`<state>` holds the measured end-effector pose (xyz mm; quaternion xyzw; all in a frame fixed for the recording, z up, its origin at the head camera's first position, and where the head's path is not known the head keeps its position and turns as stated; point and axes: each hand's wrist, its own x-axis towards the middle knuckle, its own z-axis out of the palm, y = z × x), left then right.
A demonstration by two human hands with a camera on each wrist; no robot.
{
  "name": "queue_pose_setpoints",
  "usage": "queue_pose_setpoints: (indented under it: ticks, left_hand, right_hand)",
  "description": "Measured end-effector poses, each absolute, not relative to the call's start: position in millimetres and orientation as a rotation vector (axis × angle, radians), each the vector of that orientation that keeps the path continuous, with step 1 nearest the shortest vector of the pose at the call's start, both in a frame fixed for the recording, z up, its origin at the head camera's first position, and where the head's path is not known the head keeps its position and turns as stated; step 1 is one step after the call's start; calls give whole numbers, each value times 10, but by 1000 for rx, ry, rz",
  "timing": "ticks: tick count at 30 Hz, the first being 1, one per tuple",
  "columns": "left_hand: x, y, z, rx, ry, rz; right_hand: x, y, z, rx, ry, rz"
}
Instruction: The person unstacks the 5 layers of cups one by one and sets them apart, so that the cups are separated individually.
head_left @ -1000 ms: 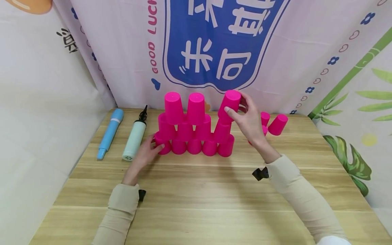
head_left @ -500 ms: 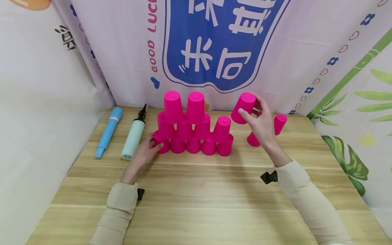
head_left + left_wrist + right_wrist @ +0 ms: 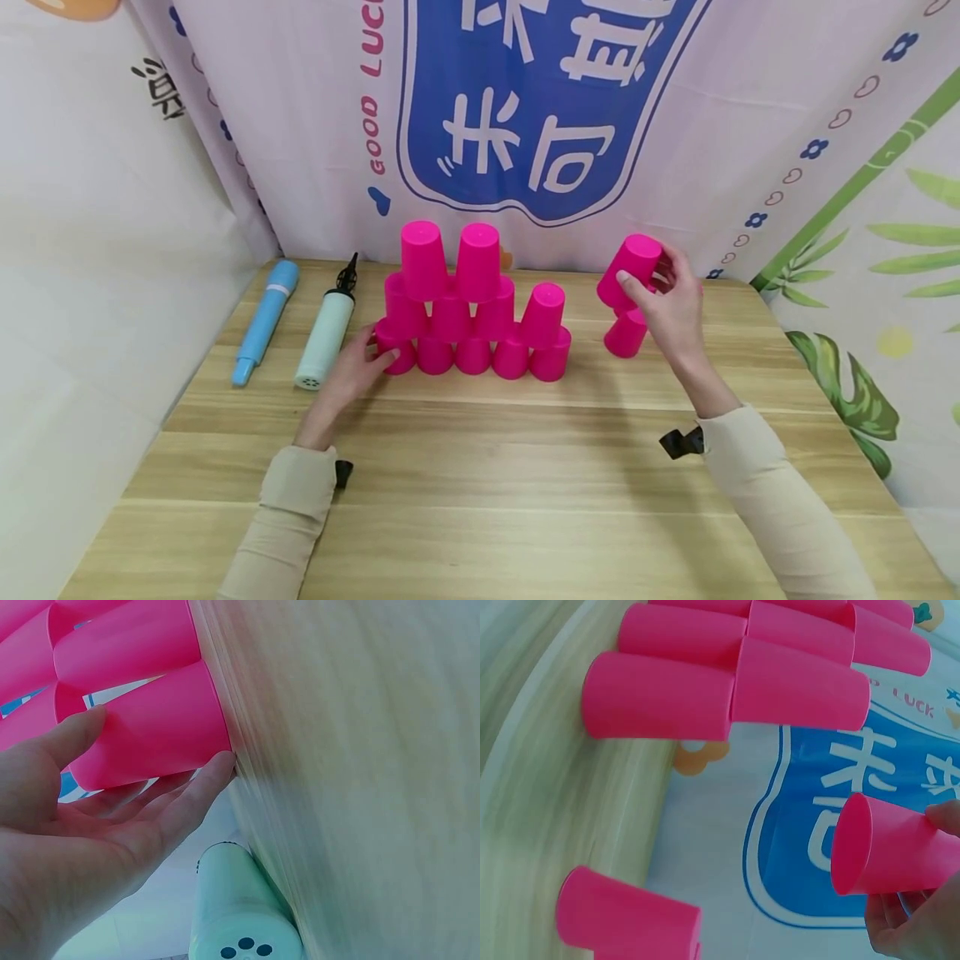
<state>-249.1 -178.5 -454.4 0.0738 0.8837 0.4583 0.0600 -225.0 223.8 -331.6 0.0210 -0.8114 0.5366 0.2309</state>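
Several pink cups stand upside down in a stepped stack, with two cups (image 3: 478, 262) on its top tier. At the stack's bottom left corner my left hand (image 3: 351, 373) holds the end cup (image 3: 154, 731), thumb on one side and fingers along the other. My right hand (image 3: 678, 312) grips another pink cup (image 3: 630, 271) in the air right of the stack, mouth down and tilted. In the right wrist view its open rim points left. Below that cup stands a loose pink cup (image 3: 625, 335); others behind it are mostly hidden by my right hand.
Left of the stack lie a pale green hand pump (image 3: 327, 337) with a black nozzle and a blue tube-shaped pump (image 3: 266, 321). A printed cloth (image 3: 315, 150) hangs right behind the wooden table (image 3: 480, 483).
My right hand has carried its cup from the right end of the stack, off the cup beneath, to the right and over the loose cups. My left hand stays at the corner cup.
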Motion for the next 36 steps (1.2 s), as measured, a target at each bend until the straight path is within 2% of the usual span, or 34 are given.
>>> queue_pose_setpoints:
  ticks: [8,36]
  left_hand:
    - [-2484,-1789,-4563,217,2677,1381]
    - [-2477,-1782,-4557,226,2679,1421]
  right_hand:
    - [-2384,2529,-3599,41,-2236,1401]
    - [-2405,3025,-3756,-198,-2269,1343]
